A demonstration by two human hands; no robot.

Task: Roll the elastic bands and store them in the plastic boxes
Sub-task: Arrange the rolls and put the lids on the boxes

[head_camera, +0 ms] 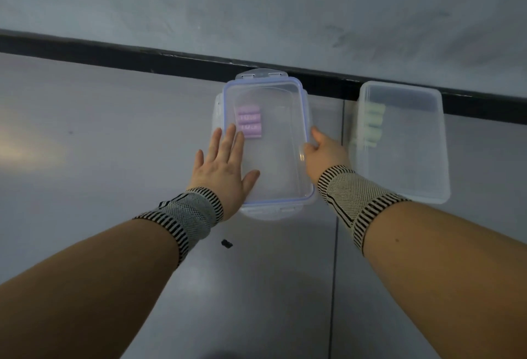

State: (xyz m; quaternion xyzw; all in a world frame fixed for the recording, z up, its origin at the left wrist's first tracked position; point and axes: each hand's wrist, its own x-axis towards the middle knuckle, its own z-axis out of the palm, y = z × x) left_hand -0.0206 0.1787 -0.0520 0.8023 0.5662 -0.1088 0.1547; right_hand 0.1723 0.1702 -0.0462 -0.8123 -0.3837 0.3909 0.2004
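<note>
You are closing the clear rectangular plastic box with the blue-edged lid [265, 142]: your left hand [225, 164] is pressing flat on the lid, fingers straight, holding nothing, while your right hand [320, 149] is curling its grip around the lid's side edge. The rolled purple elastic bands [248, 123] are sitting just beyond your left fingertips, inside. Beside your right hand, the second clear lidless plastic box [405, 144] is holding pale green rolls [372, 124] on the grey worktop [114, 130]. Next, probably, you will be snapping down the latches.

Lidded box [273, 159], open box [405, 159] near wall; narrow gap between; table [99, 130] left free.
</note>
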